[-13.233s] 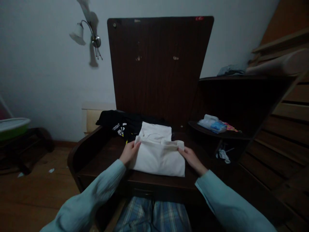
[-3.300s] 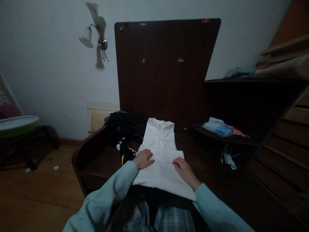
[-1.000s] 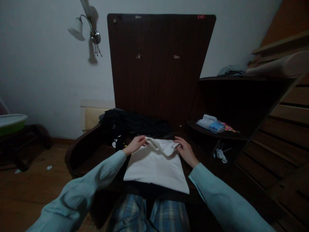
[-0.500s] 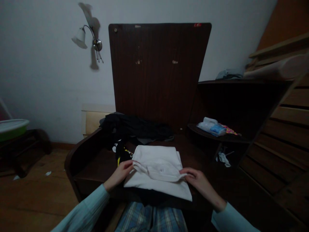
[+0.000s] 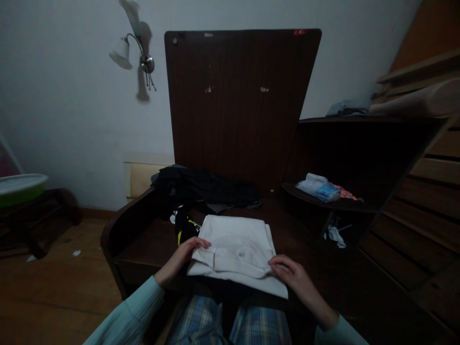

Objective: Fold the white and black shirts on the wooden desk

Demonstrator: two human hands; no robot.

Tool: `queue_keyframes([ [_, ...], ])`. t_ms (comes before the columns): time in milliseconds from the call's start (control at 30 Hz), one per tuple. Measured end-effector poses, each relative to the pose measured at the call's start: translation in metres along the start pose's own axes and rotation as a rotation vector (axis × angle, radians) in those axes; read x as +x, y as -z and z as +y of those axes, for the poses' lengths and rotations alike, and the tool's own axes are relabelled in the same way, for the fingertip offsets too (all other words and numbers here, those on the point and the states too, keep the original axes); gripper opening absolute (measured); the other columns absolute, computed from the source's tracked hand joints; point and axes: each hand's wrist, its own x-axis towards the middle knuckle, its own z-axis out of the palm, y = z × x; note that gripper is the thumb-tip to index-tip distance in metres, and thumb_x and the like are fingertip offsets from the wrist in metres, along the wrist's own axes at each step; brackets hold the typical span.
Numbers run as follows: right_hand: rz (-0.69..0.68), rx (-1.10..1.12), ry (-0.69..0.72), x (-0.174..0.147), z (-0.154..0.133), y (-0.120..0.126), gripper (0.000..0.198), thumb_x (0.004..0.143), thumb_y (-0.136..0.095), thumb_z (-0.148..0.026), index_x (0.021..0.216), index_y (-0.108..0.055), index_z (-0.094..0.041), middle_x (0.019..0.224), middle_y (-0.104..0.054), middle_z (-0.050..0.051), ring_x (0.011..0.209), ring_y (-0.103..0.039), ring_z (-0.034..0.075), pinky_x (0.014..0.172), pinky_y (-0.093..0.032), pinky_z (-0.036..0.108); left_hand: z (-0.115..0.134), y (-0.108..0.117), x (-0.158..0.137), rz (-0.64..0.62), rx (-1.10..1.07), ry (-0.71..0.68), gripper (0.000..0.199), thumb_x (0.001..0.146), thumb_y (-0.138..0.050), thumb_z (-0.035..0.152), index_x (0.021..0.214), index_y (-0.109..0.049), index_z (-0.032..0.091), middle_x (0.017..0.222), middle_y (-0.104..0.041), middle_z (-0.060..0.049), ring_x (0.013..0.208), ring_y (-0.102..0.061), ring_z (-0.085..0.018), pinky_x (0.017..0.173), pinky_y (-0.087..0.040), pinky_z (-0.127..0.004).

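A folded white shirt (image 5: 233, 230) lies on the dark wooden desk, its neckline with a small printed mark facing up near the front. At its left side, my left hand (image 5: 189, 254) has its fingers over the cloth and grips the edge. My right hand (image 5: 291, 273) pinches the right end of the front fold between thumb and fingers. Just left of the shirt sits a black cloth item (image 5: 185, 227) with yellow and white patches. Behind it, a heap of dark clothes (image 5: 208, 187) lies along the back of the desk.
A tall dark panel (image 5: 240, 105) rises behind the desk. On the right, a corner shelf (image 5: 345, 206) holds a plastic packet (image 5: 318, 187). A wall lamp (image 5: 146, 63) is at upper left. A green basin (image 5: 23, 191) rests on a stool at far left.
The front fold with the neckline, lifted slightly before, now lies flatter on the shirt. My left hand has slid further over the cloth's left edge. The view has shifted slightly.
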Motion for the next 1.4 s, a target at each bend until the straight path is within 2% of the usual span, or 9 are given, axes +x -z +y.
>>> queue_keyframes([
  [200, 0.276, 0.130, -0.146, 0.018, 0.014, -0.003, 0.045, 0.059, -0.061, -0.045, 0.095, -0.052, -0.020, 0.099, -0.061, 0.009, 0.076, -0.062, 0.021, 0.065, -0.051, 0.032, 0.017, -0.009, -0.004, -0.021, 0.124, -0.024, 0.025, 0.068, -0.061, 0.037, 0.085, -0.062, 0.020, 0.101, -0.061, -0.005, 0.103, -0.051, -0.020, 0.093, -0.033, -0.030],
  [300, 0.182, 0.252, -0.279, 0.024, 0.013, -0.005, 0.038, 0.059, -0.061, -0.041, 0.089, -0.053, -0.020, 0.090, -0.064, 0.009, 0.079, -0.062, 0.022, 0.065, -0.052, 0.032, 0.017, -0.012, -0.005, 0.004, 0.078, 0.015, 0.027, 0.064, -0.064, 0.037, 0.084, -0.062, 0.019, 0.101, -0.061, -0.005, 0.100, -0.051, -0.020, 0.088, -0.037, -0.029],
  [433, -0.020, 0.367, -0.271, 0.029, 0.007, -0.007, 0.021, 0.061, -0.062, -0.037, 0.074, -0.058, -0.020, 0.078, -0.066, 0.007, 0.074, -0.063, 0.022, 0.062, -0.052, 0.032, 0.012, -0.013, -0.005, 0.036, -0.046, 0.178, 0.035, 0.064, -0.063, 0.039, 0.093, -0.060, 0.019, 0.097, -0.060, -0.003, 0.075, -0.055, -0.015, 0.062, -0.041, -0.022],
  [700, -0.124, 0.684, -0.360, 0.026, 0.016, -0.008, 0.012, 0.058, -0.070, -0.024, 0.063, -0.059, -0.020, 0.059, -0.062, -0.001, 0.057, -0.058, 0.014, 0.056, -0.050, 0.025, 0.017, -0.017, -0.005, 0.070, -0.233, 0.213, 0.030, 0.058, -0.069, 0.034, 0.080, -0.060, 0.015, 0.072, -0.054, 0.001, 0.054, -0.042, -0.006, 0.048, -0.030, -0.016],
  [933, -0.263, 0.737, -0.378, 0.015, -0.003, -0.014, 0.022, 0.055, -0.072, -0.023, 0.076, -0.064, -0.020, 0.076, -0.067, 0.002, 0.064, -0.060, 0.015, 0.060, -0.048, 0.025, 0.009, -0.018, -0.002, 0.129, -0.318, 0.172, 0.024, 0.056, -0.069, 0.030, 0.069, -0.055, 0.015, 0.063, -0.050, 0.004, 0.051, -0.040, -0.005, 0.046, -0.028, -0.016],
  [1100, -0.336, 0.590, -0.330, 0.017, 0.001, -0.006, 0.035, 0.054, -0.072, -0.025, 0.087, -0.061, -0.017, 0.087, -0.067, 0.005, 0.075, -0.062, 0.018, 0.066, -0.047, 0.028, 0.009, -0.013, -0.004, 0.133, -0.268, 0.033, 0.020, 0.060, -0.063, 0.027, 0.076, -0.057, 0.017, 0.071, -0.055, 0.002, 0.055, -0.045, -0.007, 0.051, -0.034, -0.017],
  [1233, -0.482, 0.238, -0.337, 0.024, 0.009, 0.014, 0.039, 0.053, -0.072, -0.033, 0.086, -0.061, -0.014, 0.069, -0.066, 0.003, 0.058, -0.059, 0.014, 0.050, -0.042, 0.022, 0.017, 0.003, 0.003, 0.006, 0.096, 0.011, 0.021, 0.065, -0.058, 0.030, 0.080, -0.063, 0.015, 0.080, -0.062, -0.003, 0.070, -0.053, -0.014, 0.060, -0.041, -0.022],
  [1300, -0.504, 0.033, -0.349, 0.032, 0.009, 0.025, 0.032, 0.058, -0.067, -0.041, 0.073, -0.060, -0.014, 0.055, -0.062, 0.001, 0.048, -0.054, 0.011, 0.042, -0.034, 0.019, 0.020, 0.014, 0.014, 0.096, 0.306, -0.059, 0.022, 0.068, -0.054, 0.030, 0.079, -0.065, 0.016, 0.084, -0.063, -0.005, 0.079, -0.056, -0.017, 0.069, -0.043, -0.024],
  [1400, -0.342, -0.151, -0.288, 0.052, 0.006, 0.036, 0.029, 0.061, -0.062, -0.045, 0.064, -0.057, -0.016, 0.053, -0.059, 0.000, 0.047, -0.052, 0.009, 0.042, -0.032, 0.019, 0.022, 0.029, 0.044, 0.270, 0.521, -0.120, 0.023, 0.068, -0.050, 0.029, 0.081, -0.064, 0.016, 0.084, -0.065, -0.004, 0.078, -0.058, -0.017, 0.071, -0.044, -0.025],
])
